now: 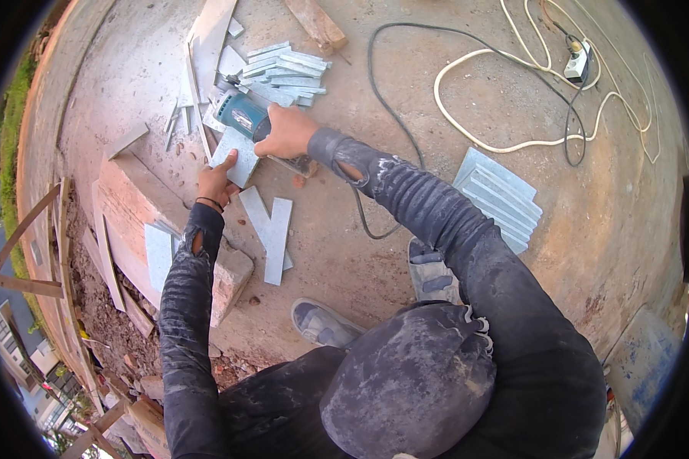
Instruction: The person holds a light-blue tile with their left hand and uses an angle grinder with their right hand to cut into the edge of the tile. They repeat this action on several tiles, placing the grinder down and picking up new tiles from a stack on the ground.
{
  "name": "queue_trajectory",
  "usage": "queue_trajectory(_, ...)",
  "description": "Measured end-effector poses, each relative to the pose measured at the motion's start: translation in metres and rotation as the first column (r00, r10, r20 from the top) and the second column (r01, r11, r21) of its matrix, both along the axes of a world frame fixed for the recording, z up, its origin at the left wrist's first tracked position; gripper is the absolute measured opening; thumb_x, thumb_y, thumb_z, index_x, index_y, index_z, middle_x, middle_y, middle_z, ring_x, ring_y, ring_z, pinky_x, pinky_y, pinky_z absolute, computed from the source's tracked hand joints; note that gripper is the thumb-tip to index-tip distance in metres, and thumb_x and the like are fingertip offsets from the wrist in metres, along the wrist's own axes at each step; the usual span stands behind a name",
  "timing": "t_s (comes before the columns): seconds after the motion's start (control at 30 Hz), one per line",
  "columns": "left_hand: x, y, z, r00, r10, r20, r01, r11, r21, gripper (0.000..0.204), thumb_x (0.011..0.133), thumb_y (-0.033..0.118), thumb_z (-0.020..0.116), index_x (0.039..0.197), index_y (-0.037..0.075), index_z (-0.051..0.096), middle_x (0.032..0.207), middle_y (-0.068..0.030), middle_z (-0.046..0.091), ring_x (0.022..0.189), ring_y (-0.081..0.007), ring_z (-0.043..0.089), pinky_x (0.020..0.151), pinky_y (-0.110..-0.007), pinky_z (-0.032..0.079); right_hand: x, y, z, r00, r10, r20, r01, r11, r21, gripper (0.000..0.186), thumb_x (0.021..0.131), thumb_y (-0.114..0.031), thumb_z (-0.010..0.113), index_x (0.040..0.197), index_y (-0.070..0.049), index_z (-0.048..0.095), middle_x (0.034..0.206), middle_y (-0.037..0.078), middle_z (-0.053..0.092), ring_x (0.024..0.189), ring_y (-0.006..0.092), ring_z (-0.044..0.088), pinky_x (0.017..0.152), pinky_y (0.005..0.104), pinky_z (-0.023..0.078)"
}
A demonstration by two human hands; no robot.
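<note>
My right hand (289,131) is wrapped round the body of a teal angle grinder (240,113), its head pointing away to the left. The grinder's disc is hard to make out. Just below it, my left hand (217,183) grips the near edge of a pale grey stone tile (243,159), thumb on top and fingers underneath. The tile lies right under the grinder. Beyond the grinder, a heap of narrow cut tile strips (291,70) rests on the ground. Two more strips (278,241) lie crossed closer to me.
A fanned stack of tiles (499,195) lies to the right. A dark cord (390,92) and a white cable (467,131) loop toward a power strip (577,63). Large block (142,191) and wooden frame (24,284) stand left; a wood piece (318,27) lies at the far side.
</note>
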State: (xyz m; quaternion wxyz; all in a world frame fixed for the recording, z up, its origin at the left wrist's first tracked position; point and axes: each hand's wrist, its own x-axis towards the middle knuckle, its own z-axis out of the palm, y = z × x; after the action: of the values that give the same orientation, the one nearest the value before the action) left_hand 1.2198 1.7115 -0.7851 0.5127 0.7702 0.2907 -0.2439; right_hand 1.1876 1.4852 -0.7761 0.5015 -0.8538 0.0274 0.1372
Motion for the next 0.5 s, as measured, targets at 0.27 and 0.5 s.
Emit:
queue_trajectory(0.27, 0.001, 0.0013, 0.0004, 1.0, 0.0, -0.015, 0.0, 1.0, 0.004, 0.05, 0.085, 0.022, 0.076, 0.118, -0.006, 0.051, 0.105, -0.0146, 0.066, 0.084, -0.0274, 0.069, 0.063, -0.041, 0.059, 0.0004, 0.0002, -0.0008, 1.0, 0.006, -0.002, -0.006, 1.0, 0.006, 0.075, 0.062, -0.039, 0.073, 0.11, 0.015, 0.054, 0.1, 0.035, 0.063, 0.096, 0.0432, 0.065, 0.086, 0.0404, 0.052)
queue_trajectory(0.5, 0.0023, 0.0045, -0.0052, 1.0, -0.009, -0.005, 0.009, 1.0, -0.007, 0.052, 0.084, 0.023, 0.076, 0.119, -0.006, 0.05, 0.105, -0.0152, 0.065, 0.083, -0.0276, 0.069, 0.063, -0.041, 0.059, -0.0004, 0.0007, -0.003, 1.0, -0.004, 0.005, 0.004, 1.0, 0.003, 0.077, 0.062, -0.039, 0.073, 0.112, 0.015, 0.053, 0.102, 0.035, 0.063, 0.098, 0.0436, 0.064, 0.087, 0.0402, 0.052)
